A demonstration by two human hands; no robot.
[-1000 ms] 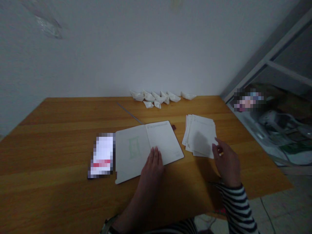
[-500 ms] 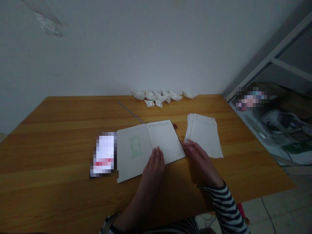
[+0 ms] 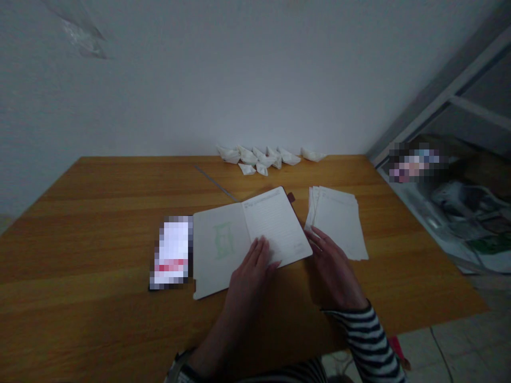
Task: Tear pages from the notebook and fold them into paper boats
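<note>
An open notebook with lined paper on its right side and a green mark on its left side lies on the table. My left hand rests on it near the lower middle, fingers stretched out flat and thumb apart. At the notebook's right edge is my right hand, its fingers curled against that edge; the notebook's right half looks slightly raised there. Just beyond the right hand lies a stack of loose paper sheets.
Several folded white paper boats stand along the wall at the back. A phone with a blurred screen lies left of the notebook. A thin grey strip lies behind it. The wooden table meets shelving at right.
The notebook's right half has risen and shifted slightly right, with my right hand at its edge. My left thumb has spread away from its fingers. The view has moved slightly.
</note>
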